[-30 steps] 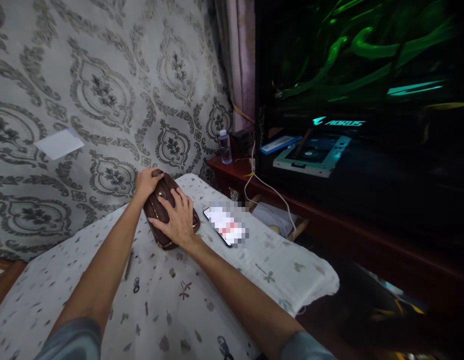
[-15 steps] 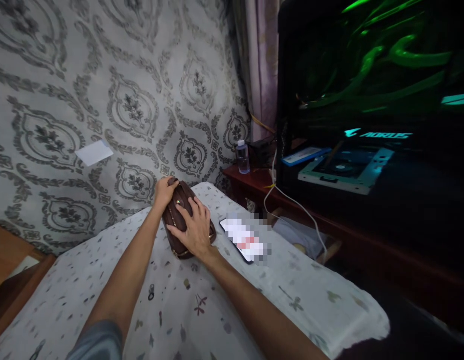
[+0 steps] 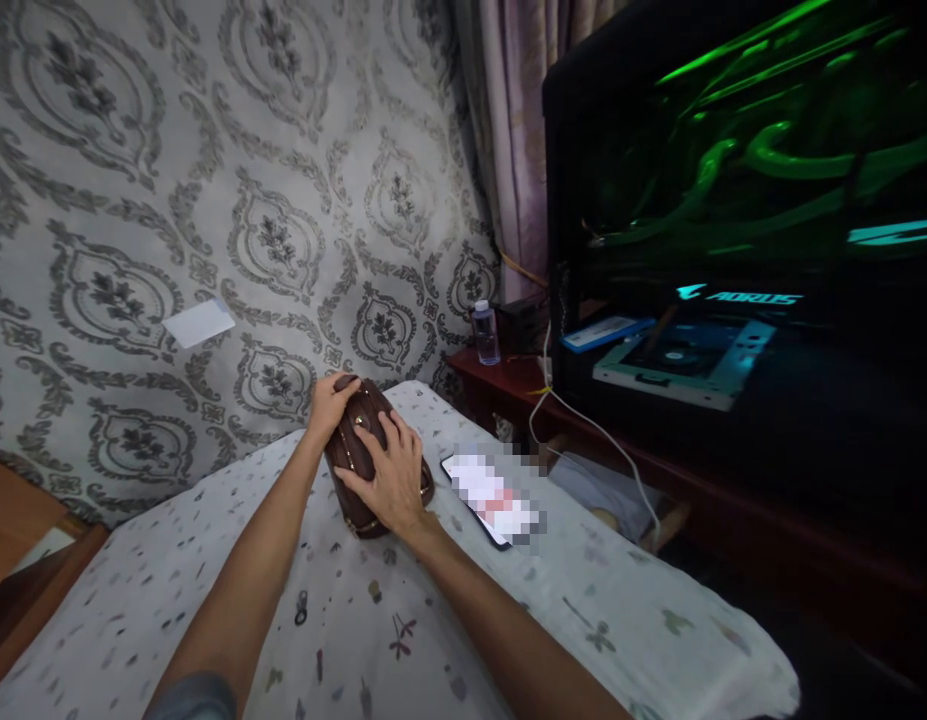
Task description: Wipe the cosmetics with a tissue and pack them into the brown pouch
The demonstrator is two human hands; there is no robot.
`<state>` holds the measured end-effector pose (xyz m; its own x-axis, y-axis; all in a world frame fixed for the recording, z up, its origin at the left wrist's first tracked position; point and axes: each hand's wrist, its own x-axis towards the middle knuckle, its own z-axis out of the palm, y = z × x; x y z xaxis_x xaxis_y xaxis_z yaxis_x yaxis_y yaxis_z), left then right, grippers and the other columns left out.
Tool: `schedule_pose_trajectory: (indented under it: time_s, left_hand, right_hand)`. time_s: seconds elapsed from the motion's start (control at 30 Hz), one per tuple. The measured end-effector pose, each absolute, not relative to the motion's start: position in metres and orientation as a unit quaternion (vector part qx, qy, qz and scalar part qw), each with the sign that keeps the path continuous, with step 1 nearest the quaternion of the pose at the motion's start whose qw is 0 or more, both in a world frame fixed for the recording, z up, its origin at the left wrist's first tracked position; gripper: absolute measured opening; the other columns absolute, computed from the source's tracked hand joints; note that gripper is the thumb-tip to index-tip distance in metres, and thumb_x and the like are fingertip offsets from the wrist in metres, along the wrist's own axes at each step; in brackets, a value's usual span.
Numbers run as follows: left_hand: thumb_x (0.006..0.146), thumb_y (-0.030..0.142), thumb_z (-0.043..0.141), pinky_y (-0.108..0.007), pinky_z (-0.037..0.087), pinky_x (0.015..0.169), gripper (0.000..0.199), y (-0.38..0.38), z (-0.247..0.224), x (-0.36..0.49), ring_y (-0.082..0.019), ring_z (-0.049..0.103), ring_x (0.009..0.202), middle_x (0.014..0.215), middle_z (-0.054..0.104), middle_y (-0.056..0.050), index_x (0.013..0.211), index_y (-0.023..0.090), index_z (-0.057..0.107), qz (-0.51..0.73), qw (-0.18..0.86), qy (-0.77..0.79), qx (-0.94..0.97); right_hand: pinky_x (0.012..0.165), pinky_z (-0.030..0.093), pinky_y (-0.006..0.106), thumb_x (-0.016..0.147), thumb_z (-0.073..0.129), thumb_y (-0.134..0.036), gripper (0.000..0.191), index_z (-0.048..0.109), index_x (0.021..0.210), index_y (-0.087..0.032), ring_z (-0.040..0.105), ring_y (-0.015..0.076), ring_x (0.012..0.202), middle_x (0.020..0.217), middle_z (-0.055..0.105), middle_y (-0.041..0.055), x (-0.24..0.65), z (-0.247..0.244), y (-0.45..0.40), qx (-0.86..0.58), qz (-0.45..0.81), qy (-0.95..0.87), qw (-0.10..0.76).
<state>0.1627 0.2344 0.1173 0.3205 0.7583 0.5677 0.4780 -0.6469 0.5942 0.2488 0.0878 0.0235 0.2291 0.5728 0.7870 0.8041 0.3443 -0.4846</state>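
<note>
A brown leather handbag with gold-coloured zips and a small round metal stud rests on the patterned bed sheet. My left hand grips the bag's far left end, its thumb over the top edge; the other fingers are partly hidden. Across the bag's upper face lies my right hand, fingers spread, fingertips close to the stud. To the right of the bag is a phone with its lit screen blurred out.
Beyond the bed, a red-brown desk carries a clear bottle and a dark computer case with green light. A white cable hangs over an open drawer. Patterned wall rises behind the bed.
The view has tilted, so the bag, phone and desk appear slightly lower. Both hands keep nearly the same places on the handbag.
</note>
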Motion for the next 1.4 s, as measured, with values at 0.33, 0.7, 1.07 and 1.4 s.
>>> schedule_pose_trajectory:
  time_s: [0.33, 0.7, 1.07, 1.4]
  left_hand:
    - [0.072, 0.037, 0.066, -0.032, 0.05, 0.082, 0.028, 0.246, 0.122, 0.142, -0.021, 0.065, 0.083, 0.087, 0.074, -0.004, 0.091, 0.017, 0.071, 0.439, 0.167, 0.404, 0.785]
    - [0.068, 0.03, 0.065, -0.028, 0.042, 0.06, 0.014, 0.248, 0.114, 0.103, -0.018, 0.056, 0.062, 0.06, 0.064, 0.0, 0.067, 0.017, 0.068, 0.406, 0.102, 0.461, 0.783]
    - [0.068, 0.024, 0.064, -0.031, 0.041, 0.067, 0.005, 0.24, 0.122, 0.107, -0.021, 0.054, 0.067, 0.063, 0.063, -0.002, 0.064, 0.021, 0.065, 0.365, 0.018, 0.485, 0.795]
    - [0.075, 0.029, 0.064, -0.033, 0.043, 0.07, 0.013, 0.234, 0.124, 0.105, -0.022, 0.055, 0.068, 0.064, 0.06, -0.002, 0.067, 0.019, 0.066, 0.351, 0.042, 0.479, 0.804]
  right_hand:
    - [0.113, 0.028, 0.052, 0.081, 0.07, -0.06, 0.06, 0.063, 0.129, -0.025, 0.035, 0.033, 0.141, 0.148, 0.047, 0.0154, 0.25, 0.024, 0.088, -0.564, -0.105, -0.612, 0.545]
    - [0.112, 0.029, 0.052, 0.083, 0.069, -0.059, 0.059, 0.062, 0.13, -0.024, 0.035, 0.0336, 0.141, 0.146, 0.049, 0.016, 0.25, 0.024, 0.088, -0.561, -0.107, -0.612, 0.547]
    - [0.111, 0.029, 0.052, 0.082, 0.07, -0.06, 0.06, 0.063, 0.13, -0.025, 0.035, 0.034, 0.14, 0.146, 0.049, 0.0154, 0.25, 0.023, 0.089, -0.554, -0.107, -0.61, 0.556]
    - [0.111, 0.029, 0.053, 0.082, 0.069, -0.061, 0.06, 0.063, 0.129, -0.025, 0.035, 0.0341, 0.141, 0.146, 0.049, 0.016, 0.25, 0.024, 0.088, -0.559, -0.103, -0.612, 0.549]
